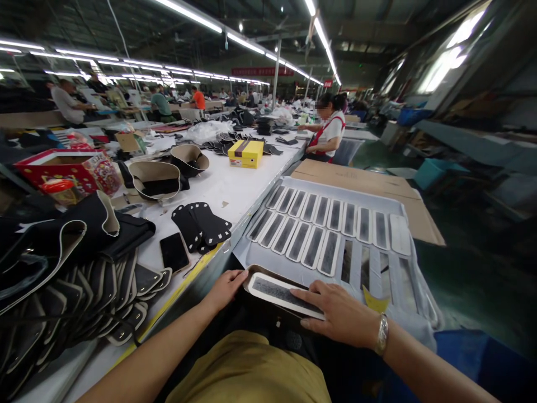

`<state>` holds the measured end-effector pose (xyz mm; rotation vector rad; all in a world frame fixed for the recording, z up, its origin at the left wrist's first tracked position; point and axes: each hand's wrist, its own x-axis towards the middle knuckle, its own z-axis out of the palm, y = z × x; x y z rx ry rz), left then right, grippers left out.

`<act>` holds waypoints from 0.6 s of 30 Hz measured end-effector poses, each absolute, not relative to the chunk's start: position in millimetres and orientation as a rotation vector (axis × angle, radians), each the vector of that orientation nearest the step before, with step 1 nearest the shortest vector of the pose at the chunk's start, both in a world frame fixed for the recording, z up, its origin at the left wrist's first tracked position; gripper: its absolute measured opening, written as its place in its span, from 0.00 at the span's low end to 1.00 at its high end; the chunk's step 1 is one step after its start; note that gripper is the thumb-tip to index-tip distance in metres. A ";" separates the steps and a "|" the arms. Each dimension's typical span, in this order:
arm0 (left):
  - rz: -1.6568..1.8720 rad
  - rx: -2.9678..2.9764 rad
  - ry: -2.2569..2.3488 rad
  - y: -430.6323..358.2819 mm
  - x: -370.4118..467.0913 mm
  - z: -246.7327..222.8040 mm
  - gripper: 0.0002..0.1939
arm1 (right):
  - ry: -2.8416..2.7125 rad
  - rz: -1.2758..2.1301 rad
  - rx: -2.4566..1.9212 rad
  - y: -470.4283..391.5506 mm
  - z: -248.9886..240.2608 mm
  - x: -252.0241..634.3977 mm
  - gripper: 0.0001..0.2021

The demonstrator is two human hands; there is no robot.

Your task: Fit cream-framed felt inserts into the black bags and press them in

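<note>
My left hand [225, 290] pinches the left end of a dark, brown-edged piece [268, 272] close to my lap. Against that piece lies a long white-rimmed panel [272, 290] with rounded ends and a dark grey middle. My right hand [335, 314], with a bracelet at the wrist, grips the panel's right end, fingers on top and thumb along the near edge. Part of the panel is hidden under that hand. Just beyond is a grey tray [268, 246] holding rows of similar white-rimmed panels [310, 246]; several of its slots are bare.
On the white table [226, 190] at left are black oblong pieces [201, 224], a phone [174, 252], a pile of dark pale-edged pieces [79, 296] and a yellow box [246, 154]. Cardboard [356, 179] lies behind the tray. A co-worker [331, 131] is farther along the table.
</note>
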<state>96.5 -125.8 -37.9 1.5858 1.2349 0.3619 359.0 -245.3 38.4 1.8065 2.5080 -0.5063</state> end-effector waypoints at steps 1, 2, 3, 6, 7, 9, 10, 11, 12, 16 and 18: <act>0.337 1.577 1.238 -124.4 97.5 -36.6 0.24 | 2.499 -0.535 1.807 -245.3 40.7 358.4 0.29; 0.308 1.555 1.237 -123.1 98.3 -35.3 0.23 | 2.484 -0.566 1.813 -245.0 42.8 357.7 0.29; 0.264 1.543 1.233 -122.0 99.0 -34.0 0.23 | 2.466 -0.605 1.818 -243.9 44.6 357.1 0.30; 0.162 1.504 1.237 -120.0 100.5 -30.4 0.24 | 2.411 -0.741 1.821 -236.5 47.0 357.7 0.28; 0.141 1.495 1.241 -119.8 101.0 -29.1 0.23 | 2.399 -0.772 1.821 -233.1 46.5 358.7 0.27; 0.115 1.489 1.239 -119.9 101.9 -26.2 0.22 | 2.393 -0.776 1.822 -226.3 43.7 361.2 0.26; 0.112 1.492 1.234 -120.1 102.3 -24.6 0.22 | 2.397 -0.748 1.823 -223.6 41.3 362.3 0.26; 0.116 1.500 1.225 -120.3 102.6 -22.9 0.21 | 2.403 -0.701 1.825 -221.6 38.6 363.0 0.26; 0.127 1.510 1.215 -120.6 102.9 -21.3 0.20 | 2.412 -0.644 1.828 -220.3 35.6 363.3 0.26; 0.184 1.517 1.195 -121.8 103.2 -19.4 0.20 | 2.450 -0.371 1.832 -222.9 24.1 362.2 0.25; 0.205 1.492 1.191 -121.9 102.5 -22.8 0.19 | 2.486 -0.268 1.795 -226.9 20.5 361.3 0.26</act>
